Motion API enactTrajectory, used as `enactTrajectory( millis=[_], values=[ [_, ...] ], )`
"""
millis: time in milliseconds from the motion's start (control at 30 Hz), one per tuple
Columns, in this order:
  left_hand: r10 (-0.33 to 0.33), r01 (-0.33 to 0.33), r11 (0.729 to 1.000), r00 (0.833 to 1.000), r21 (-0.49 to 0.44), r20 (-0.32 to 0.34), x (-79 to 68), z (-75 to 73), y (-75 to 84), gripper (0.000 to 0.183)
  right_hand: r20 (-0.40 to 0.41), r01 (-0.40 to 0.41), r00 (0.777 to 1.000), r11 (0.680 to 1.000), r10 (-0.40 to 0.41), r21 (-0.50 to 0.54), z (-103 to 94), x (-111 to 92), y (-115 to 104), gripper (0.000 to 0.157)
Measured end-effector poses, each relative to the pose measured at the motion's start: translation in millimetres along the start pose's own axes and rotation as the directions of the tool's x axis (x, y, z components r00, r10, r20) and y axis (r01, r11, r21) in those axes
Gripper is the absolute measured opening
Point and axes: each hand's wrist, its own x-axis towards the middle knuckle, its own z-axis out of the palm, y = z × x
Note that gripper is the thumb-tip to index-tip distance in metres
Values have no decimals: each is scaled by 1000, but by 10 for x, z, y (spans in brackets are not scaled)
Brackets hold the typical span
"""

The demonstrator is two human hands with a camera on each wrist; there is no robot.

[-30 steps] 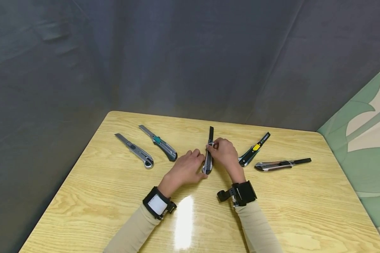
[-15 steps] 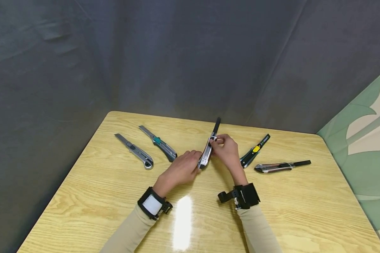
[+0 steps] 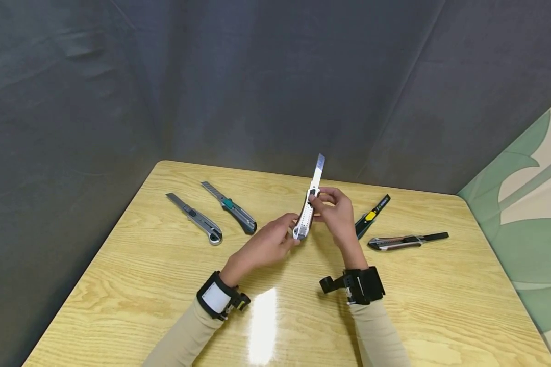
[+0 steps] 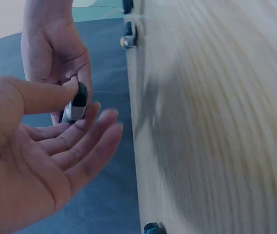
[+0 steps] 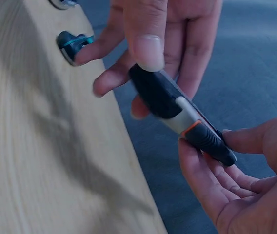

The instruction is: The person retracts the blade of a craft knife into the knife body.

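Note:
Both hands hold one snap-off utility knife (image 3: 305, 218) above the table, its bright blade slanting up and away. My left hand (image 3: 270, 239) pinches the knife's rear end between thumb and fingers; in the left wrist view the other fingers of the left hand (image 4: 46, 151) spread loosely below. My right hand (image 3: 339, 214) grips the body near the slider, thumb on its upper face. In the right wrist view the knife (image 5: 165, 100) shows a dark end cap and an orange-edged black grip, with the right hand (image 5: 255, 190) pinching the far part.
On the wooden table (image 3: 133, 280), a grey utility knife (image 3: 197, 220) and one with a teal slider (image 3: 234, 210) lie left. To the right lie a black knife with a yellow slider (image 3: 371, 216), partly hidden, and a silver-and-black knife (image 3: 395, 242). A dark curtain (image 3: 275, 92) hangs behind.
The knife has risen off the table between both hands and turned, so its blade now catches the light. The left hand now pinches its rear end. The other knives stay put.

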Motion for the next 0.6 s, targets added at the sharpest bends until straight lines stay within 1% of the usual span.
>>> enactTrajectory(
  millis=[33,67,133,233,300,367,433,467,533,600],
  values=[
    [-14,15,996,1000,-83,13,2,-2,-4,48,1,0,1000,1000,0,3,-1,-6,-15,40],
    [-29,33,986,999,-162,26,3,-3,-7,47,4,-1,1000,1000,1,5,0,-13,-29,39],
    [-43,57,948,998,-313,49,9,0,-16,43,18,4,1000,1000,-4,-2,0,-26,-55,39],
    [-66,91,866,995,-492,69,18,4,-19,38,33,9,999,1000,-8,-13,5,-42,-82,38],
    [-82,115,800,993,-588,82,30,6,-21,36,40,10,999,1000,-9,-11,10,-48,-96,36],
    [-110,142,746,990,-651,91,37,2,-22,34,48,7,999,1000,-7,1,17,-62,-113,35],
    [-148,173,704,984,-689,96,40,-7,-27,31,63,-4,998,1000,2,28,31,-77,-128,35],
    [-163,183,690,982,-700,96,39,-14,-29,29,71,-11,997,999,8,44,40,-84,-135,35],
    [-199,202,674,976,-711,88,35,-31,-35,26,87,-24,996,997,18,73,61,-96,-148,36],
    [-225,211,676,971,-706,74,29,-47,-46,24,99,-40,995,994,30,100,80,-100,-151,37]
  ],
)
